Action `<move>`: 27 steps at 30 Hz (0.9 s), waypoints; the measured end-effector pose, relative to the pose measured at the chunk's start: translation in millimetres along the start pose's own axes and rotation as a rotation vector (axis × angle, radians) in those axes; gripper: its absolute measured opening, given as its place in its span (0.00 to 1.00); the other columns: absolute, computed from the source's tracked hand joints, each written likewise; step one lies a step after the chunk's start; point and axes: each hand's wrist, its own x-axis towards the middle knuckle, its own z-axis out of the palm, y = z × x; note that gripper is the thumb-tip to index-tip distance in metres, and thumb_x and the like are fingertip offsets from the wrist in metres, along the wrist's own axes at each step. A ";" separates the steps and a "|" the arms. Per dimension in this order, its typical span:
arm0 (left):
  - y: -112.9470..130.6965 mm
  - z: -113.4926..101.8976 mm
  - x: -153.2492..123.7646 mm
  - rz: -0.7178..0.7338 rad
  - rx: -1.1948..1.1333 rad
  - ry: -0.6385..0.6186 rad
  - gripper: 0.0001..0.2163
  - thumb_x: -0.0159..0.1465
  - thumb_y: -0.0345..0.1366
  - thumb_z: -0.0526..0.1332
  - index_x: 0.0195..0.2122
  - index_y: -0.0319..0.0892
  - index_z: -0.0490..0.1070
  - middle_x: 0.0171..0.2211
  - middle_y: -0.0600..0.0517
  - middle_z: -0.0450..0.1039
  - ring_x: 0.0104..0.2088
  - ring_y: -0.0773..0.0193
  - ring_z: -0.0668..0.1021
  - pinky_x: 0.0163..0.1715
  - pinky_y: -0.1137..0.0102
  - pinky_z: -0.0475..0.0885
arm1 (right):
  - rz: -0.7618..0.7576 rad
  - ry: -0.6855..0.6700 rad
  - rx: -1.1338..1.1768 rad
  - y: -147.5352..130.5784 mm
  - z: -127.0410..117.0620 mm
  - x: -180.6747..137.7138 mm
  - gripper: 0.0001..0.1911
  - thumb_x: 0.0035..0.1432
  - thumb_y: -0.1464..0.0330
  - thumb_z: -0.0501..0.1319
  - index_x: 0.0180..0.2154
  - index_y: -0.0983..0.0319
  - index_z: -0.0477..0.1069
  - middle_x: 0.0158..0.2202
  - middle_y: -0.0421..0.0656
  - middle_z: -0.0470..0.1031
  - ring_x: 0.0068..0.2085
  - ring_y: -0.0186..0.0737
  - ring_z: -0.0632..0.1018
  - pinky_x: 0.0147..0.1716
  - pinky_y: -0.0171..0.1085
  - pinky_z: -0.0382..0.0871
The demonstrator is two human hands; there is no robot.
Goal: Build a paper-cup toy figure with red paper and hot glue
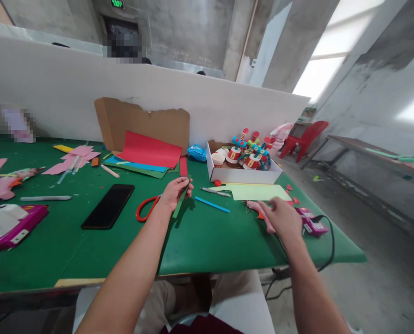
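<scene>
My left hand [176, 191] is closed on a narrow green paper strip [181, 202], which hangs down from the fingertips. Just left of that wrist, red-handled scissors [145, 208] lie partly under my forearm. A blue paper strip [212, 204] rests flat on the table between my hands. My right hand [283, 220] is over a pink hot glue gun [259, 212], thumb apart from the curled fingers. The thumb overlaps the gun in this view; firm contact cannot be made out. A pen [216, 192] lies beside a pale green paper sheet [258, 192].
A white box [245, 175] of paper-cup figures stands at the back right. Red paper [151, 150] tops coloured sheets before a cardboard piece [146, 123]. A phone [108, 206] lies left. A purple power strip [311, 222] with a black cable sits right, near the table edge.
</scene>
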 end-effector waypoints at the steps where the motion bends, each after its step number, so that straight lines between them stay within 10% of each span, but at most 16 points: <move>1: -0.2 0.4 -0.1 0.003 0.009 0.006 0.07 0.54 0.32 0.66 0.32 0.38 0.71 0.21 0.55 0.72 0.18 0.72 0.71 0.20 0.76 0.68 | -0.095 0.000 0.081 -17.5 3.9 0.5 0.16 0.58 0.54 0.58 0.29 0.59 0.70 0.29 0.45 0.77 0.29 0.42 0.75 0.26 0.35 0.60; 5: -2.3 2.8 -0.1 0.006 0.068 0.025 0.08 0.54 0.34 0.67 0.30 0.38 0.70 0.20 0.55 0.72 0.17 0.72 0.71 0.20 0.76 0.68 | -0.500 -0.237 0.287 -95.3 40.2 8.6 0.10 0.62 0.66 0.57 0.29 0.60 0.72 0.31 0.42 0.78 0.33 0.38 0.75 0.33 0.34 0.62; 10: -3.8 2.6 2.3 0.016 0.135 0.020 0.10 0.53 0.36 0.68 0.29 0.38 0.69 0.19 0.55 0.72 0.16 0.71 0.71 0.20 0.75 0.68 | -0.440 -0.490 0.127 -149.4 81.5 19.8 0.09 0.53 0.67 0.67 0.36 0.62 0.73 0.38 0.46 0.77 0.38 0.41 0.75 0.30 0.33 0.58; 27: 14.3 27.1 6.2 0.172 0.308 -0.007 0.11 0.52 0.39 0.67 0.29 0.38 0.70 0.20 0.54 0.72 0.17 0.71 0.70 0.19 0.75 0.66 | -0.476 -0.544 0.257 -141.8 87.2 26.4 0.04 0.58 0.67 0.64 0.35 0.61 0.72 0.32 0.41 0.74 0.33 0.35 0.72 0.28 0.32 0.54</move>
